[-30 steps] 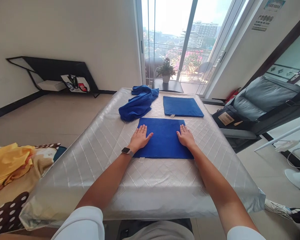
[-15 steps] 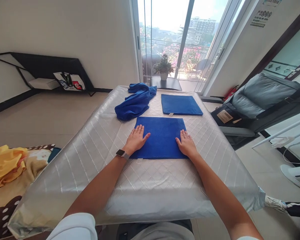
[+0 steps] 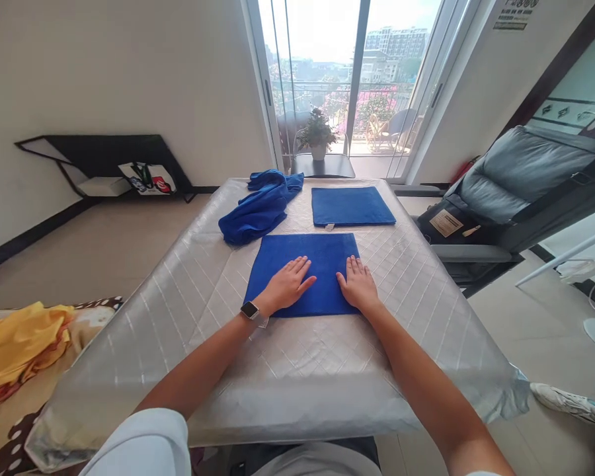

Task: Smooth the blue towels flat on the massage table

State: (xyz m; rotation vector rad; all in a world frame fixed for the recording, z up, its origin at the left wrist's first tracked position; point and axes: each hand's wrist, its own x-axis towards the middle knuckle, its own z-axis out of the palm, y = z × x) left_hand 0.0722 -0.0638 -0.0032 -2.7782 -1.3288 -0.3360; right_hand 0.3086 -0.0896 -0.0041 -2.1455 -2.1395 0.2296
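Near blue cloth [image 3: 324, 268]: spread flat on the silver table cover [image 3: 297, 390], straight ahead of us and directly beneath both palms; its longer side seems to run left to right, though the slanted view keeps us from being sure.
Left hand [image 3: 285, 285]: palm down on the cloth, fingers straight and pointing away to the right, gripping nothing that we can see; it lies well in from the left edge and is the nearer of our two to the cloth's middle.
Right hand [image 3: 361, 285]: also flat and closed on nothing, resting over the right edge, fingers pointing away from us.
Thumbs: turned inward, a bare strip of blue between them.
Watch [image 3: 249, 310]: on our left wrist, by the near left corner, beside a white tag [image 3: 264, 323] partly hidden there.
Far blue cloth [image 3: 353, 206]: flat, beyond and to the right, apart from the near one.
Crumpled blue cloth [image 3: 260, 208]: heaped beyond and to the left; whether it touches the near one, we cannot tell.
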